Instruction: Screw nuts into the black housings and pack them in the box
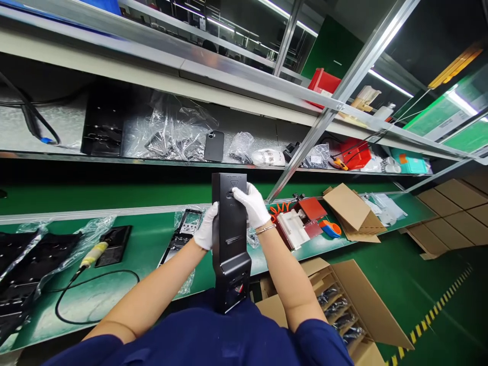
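Note:
A long black housing (232, 229) is held upright in front of my chest, its stepped lower end close to my shirt. My left hand (206, 227), in a white glove, grips its left edge. The gloved right hand (253, 204) holds the upper right side, its thumb reaching over the front to a round hole near the top. The fingers behind the housing are hidden. On the bench behind my left hand lies a black panel with a light-coloured face (190, 222), partly on clear plastic.
A yellow-handled corded tool (94, 254) and bagged black parts (34, 259) lie left on the green bench (152, 284). A white-and-red fixture (293, 229) and blue-orange tape (330, 229) sit right. An open carton (366, 300) stands below; a phone (214, 146) rests on the shelf.

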`<state>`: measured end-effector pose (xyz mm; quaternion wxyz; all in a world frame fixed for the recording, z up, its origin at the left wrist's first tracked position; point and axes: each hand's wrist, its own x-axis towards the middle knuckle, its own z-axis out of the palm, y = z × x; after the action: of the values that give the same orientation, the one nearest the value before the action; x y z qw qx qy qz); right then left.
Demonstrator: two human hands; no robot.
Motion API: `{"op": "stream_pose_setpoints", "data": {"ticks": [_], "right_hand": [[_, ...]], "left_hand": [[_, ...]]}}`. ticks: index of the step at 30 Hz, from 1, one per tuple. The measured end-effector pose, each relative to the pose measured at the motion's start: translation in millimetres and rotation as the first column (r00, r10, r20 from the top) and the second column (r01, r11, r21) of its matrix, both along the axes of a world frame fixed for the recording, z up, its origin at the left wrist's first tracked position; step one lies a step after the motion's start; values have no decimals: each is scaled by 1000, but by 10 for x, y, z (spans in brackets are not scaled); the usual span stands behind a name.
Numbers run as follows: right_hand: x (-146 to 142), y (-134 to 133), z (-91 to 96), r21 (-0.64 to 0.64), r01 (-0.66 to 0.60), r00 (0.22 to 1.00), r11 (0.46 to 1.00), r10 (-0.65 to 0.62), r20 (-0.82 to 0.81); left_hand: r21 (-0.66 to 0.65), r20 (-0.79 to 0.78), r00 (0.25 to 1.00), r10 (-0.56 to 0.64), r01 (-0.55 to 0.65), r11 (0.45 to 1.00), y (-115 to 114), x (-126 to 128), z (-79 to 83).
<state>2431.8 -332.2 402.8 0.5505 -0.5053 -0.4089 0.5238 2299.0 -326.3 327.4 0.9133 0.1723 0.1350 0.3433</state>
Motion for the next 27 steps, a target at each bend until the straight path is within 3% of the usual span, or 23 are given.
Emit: {"op": "stream_pose_setpoints", "data": {"ticks": [4,7,11,14,17,19,21,23,27], "right_hand": [[46,-24,-156,-73,-31,999,997,33,24],[61,-44,-219,-28,23,998,999,-21,58],[275,-335,-360,-6,81,990,997,-80,115],[465,-853,-707,-138,63,990,988,-45,134],[394,-1388,-1173,-276,-18,994,961,47,98],[257,-1621,-1445,-309,89,992,947,-58,108],[225,-1778,-1651,-352,265,962,898,-220,164],[416,-1978,-1788,-384,424,903,820,-353,245],[1330,-2765,-1917,-432,629,773,646,-465,431]], "left_hand": [[24,-8,1000,22,-22,999,79,-31,-31],[37,-13,1000,20,-19,999,97,-33,-19],[94,-42,999,32,-28,995,151,-109,14],[143,-30,995,97,-92,985,252,-171,29],[107,-45,975,218,-212,971,299,-61,4],[96,-96,969,225,-216,972,236,143,-59],[148,-226,966,128,-96,984,91,402,-165],[204,-397,918,-10,99,974,-92,635,-306],[158,-616,745,-254,433,888,-355,794,-646]]}}
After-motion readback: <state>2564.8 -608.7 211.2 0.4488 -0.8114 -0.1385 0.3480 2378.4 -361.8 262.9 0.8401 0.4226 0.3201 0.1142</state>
